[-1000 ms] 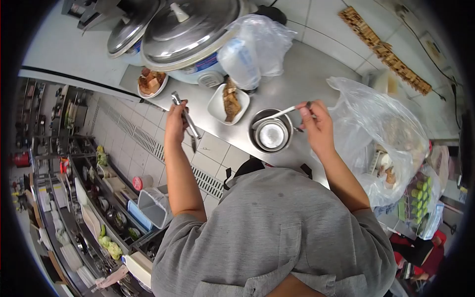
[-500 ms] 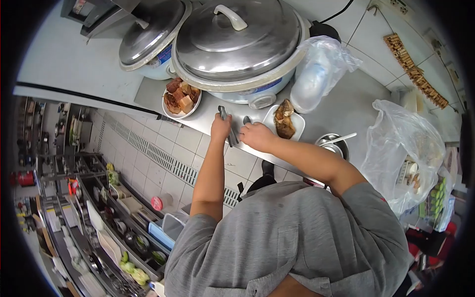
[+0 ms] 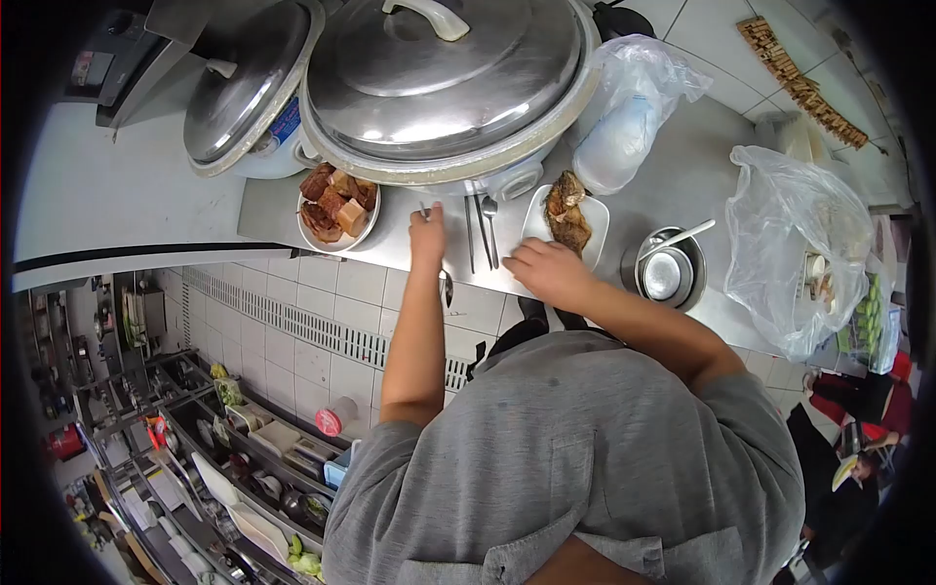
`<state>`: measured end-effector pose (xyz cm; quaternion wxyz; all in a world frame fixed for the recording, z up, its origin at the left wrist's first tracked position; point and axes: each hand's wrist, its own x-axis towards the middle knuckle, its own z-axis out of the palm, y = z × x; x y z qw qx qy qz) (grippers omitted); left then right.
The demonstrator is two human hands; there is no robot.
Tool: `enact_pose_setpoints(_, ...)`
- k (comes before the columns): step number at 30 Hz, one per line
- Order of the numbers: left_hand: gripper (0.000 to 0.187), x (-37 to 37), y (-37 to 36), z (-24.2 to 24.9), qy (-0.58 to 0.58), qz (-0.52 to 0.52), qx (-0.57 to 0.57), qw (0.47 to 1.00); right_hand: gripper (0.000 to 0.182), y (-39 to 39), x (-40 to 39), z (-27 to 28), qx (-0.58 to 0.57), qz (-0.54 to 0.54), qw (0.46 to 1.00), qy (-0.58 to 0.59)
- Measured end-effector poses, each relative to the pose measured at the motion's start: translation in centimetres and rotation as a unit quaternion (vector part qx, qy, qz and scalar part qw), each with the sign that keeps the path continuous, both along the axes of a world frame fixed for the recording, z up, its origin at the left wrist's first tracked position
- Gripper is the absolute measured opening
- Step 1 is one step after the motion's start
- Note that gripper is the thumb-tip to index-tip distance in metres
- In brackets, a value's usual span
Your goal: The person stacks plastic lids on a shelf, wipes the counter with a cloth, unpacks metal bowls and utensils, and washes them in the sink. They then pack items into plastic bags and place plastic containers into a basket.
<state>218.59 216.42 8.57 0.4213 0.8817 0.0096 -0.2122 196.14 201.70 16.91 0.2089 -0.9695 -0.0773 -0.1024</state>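
Since half a second ago, our right hand (image 3: 549,274) has drawn back from the utensils toward the near edge of the stainless steel counter (image 3: 673,185), and the metal tongs and spoon (image 3: 481,230) now lie loose on the steel between our two hands, below the large steel-lidded cooker (image 3: 444,83). Our left hand (image 3: 427,234) sits flat-fingered at the counter's edge just left of the utensils; it looks open, with nothing gripped, though something thin pokes out beside it that we cannot identify. Our right hand is loosely curled at the near rim of the white rectangular dish (image 3: 591,230) holding a brown piece of cooked meat (image 3: 566,213); we cannot tell whether the fingers touch the dish or only rest beside it.

Left of our left hand stands the round white bowl of braised brown chunks (image 3: 336,207). Right of the dish sits the stacked steel bowl with a spoon handle (image 3: 669,272), and beyond it the clear plastic bag of packaged goods (image 3: 801,249).

As we judge it, both foods are plated and the tools set down; what remains appears to be taking up the dish.
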Motion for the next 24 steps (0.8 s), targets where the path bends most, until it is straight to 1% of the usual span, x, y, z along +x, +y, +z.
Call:
enact_pose_setpoints(1, 0.05, 0.3, 0.5, 0.3, 0.055, 0.032, -0.059, 0.996, 0.024, -0.8, -1.7, 2.1, 0.025, -0.019, 0.999, -0.013)
enact_pose_setpoints(2, 0.05, 0.0, 0.7, 1.4, 0.057, 0.032, -0.058, 0.996, 0.022, -1.8, -3.6, 3.7, 0.051, -0.038, 0.998, -0.026)
enact_pose_setpoints(3, 0.036, -0.7, 1.0, 3.5, -0.008, -0.06, -0.089, 0.994, 0.022, -2.9, -5.6, 4.1, 0.058, -0.073, 0.995, -0.047)
enact_pose_setpoints(4, 0.023, -1.4, 1.2, 5.5, -0.074, -0.153, -0.12, 0.978, 0.023, -4.0, -7.9, 4.4, 0.065, -0.111, 0.989, -0.068)
enact_pose_setpoints(5, 0.023, -1.9, 1.3, 6.8, -0.073, -0.16, -0.12, 0.977, 0.027, -5.0, -10.1, 5.1, 0.069, -0.178, 0.978, -0.082)
enact_pose_setpoints(6, 0.018, -2.7, 1.4, 7.8, -0.183, -0.251, -0.09, 0.946, 0.029, -5.9, -12.4, 5.7, 0.059, -0.248, 0.959, -0.126)
enact_pose_setpoints(7, 0.015, -3.6, 1.3, 8.9, -0.289, -0.336, -0.063, 0.894, 0.029, -6.6, -14.6, 6.4, 0.037, -0.321, 0.935, -0.149)
enact_pose_setpoints(8, 0.011, -4.7, 1.4, 10.6, -0.337, -0.367, 0.015, 0.867, 0.026, -7.3, -16.8, 6.4, 0.036, -0.405, 0.9, -0.155)
enact_pose_setpoints(9, 0.009, -6.0, 1.4, 11.9, -0.381, -0.396, 0.087, 0.831, 0.027, -7.6, -18.7, 6.4, 0.061, -0.508, 0.849, -0.128)
enact_pose_setpoints(11, 0.01, -7.9, 0.9, 12.7, -0.446, -0.414, 0.126, 0.783, 0.032, -8.7, -22.7, 3.6, 0.087, -0.638, 0.755, -0.124)
enact_pose_setpoints(12, 0.013, -7.9, 1.0, 12.3, -0.453, -0.454, 0.133, 0.756, 0.043, -9.6, -25.2, 1.0, 0.138, -0.679, 0.718, -0.064)
enact_pose_setpoints(13, 0.013, -7.9, 1.0, 11.6, -0.453, -0.463, 0.123, 0.752, 0.055, -10.5, -27.6, -2.0, 0.244, -0.681, 0.69, -0.024)
enact_pose_setpoints(15, 0.016, -7.8, 1.6, 9.7, -0.388, -0.483, 0.104, 0.778, 0.068, -10.1, -27.9, -1.8, 0.444, -0.653, 0.606, 0.096)
enact_pose_setpoints(16, 0.016, -7.5, 1.9, 9.4, -0.382, -0.488, 0.101, 0.778, 0.073, -9.6, -27.3, -1.3, 0.508, -0.636, 0.568, 0.12)
enact_pose_setpoints(17, 0.016, -7.5, 2.4, 9.2, -0.384, -0.487, 0.1, 0.778, 0.078, -9.1, -26.6, -0.7, 0.569, -0.615, 0.527, 0.143)
enact_pose_setpoints(19, 0.016, -7.8, 3.1, 10.0, -0.404, -0.46, 0.068, 0.787, 0.084, -8.4, -25.3, -0.4, 0.614, -0.587, 0.506, 0.149)
enact_pose_setpoints(20, 0.008, -7.9, 3.5, 10.4, -0.447, -0.449, 0.05, 0.772, 0.085, -8.5, -24.9, -0.8, 0.651, -0.562, 0.49, 0.146)
enact_pose_setpoints(21, 0.008, -8.6, 3.1, 11.3, -0.451, -0.447, 0.049, 0.771, 0.078, -8.1, -23.7, 0.4, 0.698, -0.542, 0.451, 0.125)
enact_pose_setpoints(22, 0.008, -9.9, 2.5, 12.7, -0.389, -0.39, -0.064, 0.832, 0.074, -8.2, -23.3, -0.6, 0.728, -0.52, 0.436, 0.101)
enact_pose_setpoints(23, 0.011, -11.2, 2.0, 14.0, -0.319, -0.323, -0.176, 0.874, 0.072, -8.4, -23.0, -1.6, 0.755, -0.496, 0.421, 0.08)
enact_pose_setpoints(24, 0.02, -12.3, 1.0, 15.4, -0.319, -0.321, -0.235, 0.86, 0.071, -8.7, -22.4, -1.7, 0.747, -0.493, 0.441, 0.062)
